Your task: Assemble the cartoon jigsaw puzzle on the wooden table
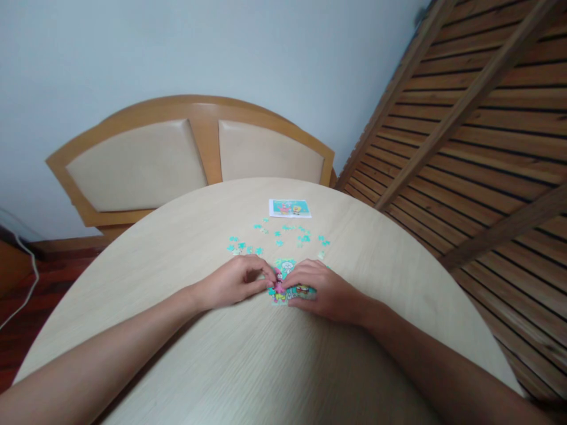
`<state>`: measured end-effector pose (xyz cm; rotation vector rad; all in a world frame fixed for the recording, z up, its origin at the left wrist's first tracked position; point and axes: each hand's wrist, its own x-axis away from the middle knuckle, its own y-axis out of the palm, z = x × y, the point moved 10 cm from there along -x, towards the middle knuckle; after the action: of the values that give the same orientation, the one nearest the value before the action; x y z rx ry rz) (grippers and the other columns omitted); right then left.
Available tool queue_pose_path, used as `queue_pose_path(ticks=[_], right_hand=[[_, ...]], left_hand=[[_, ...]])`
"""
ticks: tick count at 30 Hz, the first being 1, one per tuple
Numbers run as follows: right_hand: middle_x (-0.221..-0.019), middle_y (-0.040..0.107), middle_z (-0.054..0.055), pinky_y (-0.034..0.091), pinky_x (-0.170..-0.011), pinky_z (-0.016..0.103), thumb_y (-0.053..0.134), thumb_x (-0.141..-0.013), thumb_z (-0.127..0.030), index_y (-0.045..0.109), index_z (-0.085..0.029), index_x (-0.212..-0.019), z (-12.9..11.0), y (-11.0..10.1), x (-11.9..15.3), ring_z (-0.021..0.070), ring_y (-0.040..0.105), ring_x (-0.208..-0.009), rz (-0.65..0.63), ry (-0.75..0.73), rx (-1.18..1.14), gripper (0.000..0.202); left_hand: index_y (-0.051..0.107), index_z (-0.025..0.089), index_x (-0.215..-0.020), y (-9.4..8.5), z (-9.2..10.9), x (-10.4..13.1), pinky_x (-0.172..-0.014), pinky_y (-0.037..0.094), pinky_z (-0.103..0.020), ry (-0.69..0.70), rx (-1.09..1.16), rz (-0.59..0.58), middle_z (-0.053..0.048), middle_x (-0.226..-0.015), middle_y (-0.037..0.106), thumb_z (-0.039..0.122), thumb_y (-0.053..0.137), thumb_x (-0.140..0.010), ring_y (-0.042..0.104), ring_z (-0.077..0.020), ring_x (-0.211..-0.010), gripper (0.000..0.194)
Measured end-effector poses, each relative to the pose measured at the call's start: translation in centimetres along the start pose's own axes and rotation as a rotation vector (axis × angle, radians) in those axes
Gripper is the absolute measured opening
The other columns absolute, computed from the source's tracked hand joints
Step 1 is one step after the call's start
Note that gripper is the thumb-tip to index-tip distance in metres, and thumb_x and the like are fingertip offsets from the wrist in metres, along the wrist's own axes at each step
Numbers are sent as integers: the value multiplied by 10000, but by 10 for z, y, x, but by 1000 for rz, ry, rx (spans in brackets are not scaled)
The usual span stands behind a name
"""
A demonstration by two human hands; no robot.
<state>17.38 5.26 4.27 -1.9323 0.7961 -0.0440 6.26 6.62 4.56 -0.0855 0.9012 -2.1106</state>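
A partly joined jigsaw puzzle (280, 297) with colourful cartoon figures lies on the table between my hands. At its left edge, the thumb and forefinger of my left hand (237, 279) close on a small teal puzzle piece (271, 291), partly hidden by the fingertips. My right hand (325, 288) rests over the puzzle's right side, fingers stretched out across it and thumb apart near the lower edge. That hand covers much of the right part of the picture.
Loose teal puzzle pieces (241, 245) lie scattered beyond my hands. Behind them is a picture sheet (290, 208) with cartoon figures. A padded chair back (208, 112) stands past the round table (177, 236), and a slatted wooden panel (465, 130) leans at right.
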Motion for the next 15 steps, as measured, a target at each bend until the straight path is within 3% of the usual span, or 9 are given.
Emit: queue_pose_path(ticks=[7, 15], right_hand=[[-1076, 747, 47, 426, -948, 391, 695, -916, -332, 718, -256, -1119, 1, 4, 0, 225, 641, -1031, -41, -12, 25, 218], [-1120, 739, 45, 422, -950, 386, 701, -916, -315, 727, -258, -1143, 1, 5, 1, 218, 631, -1048, -50, -17, 32, 235]], left_hand=[[727, 162, -901, 6, -9, 2, -749, 481, -266, -54, -12, -76, -53, -866, 736, 287, 628, -926, 641, -161, -793, 161], [729, 189, -907, 5, -6, 1, -813, 459, -266, -11, -153, -37, -26, -862, 735, 259, 658, -930, 641, -163, -836, 102]])
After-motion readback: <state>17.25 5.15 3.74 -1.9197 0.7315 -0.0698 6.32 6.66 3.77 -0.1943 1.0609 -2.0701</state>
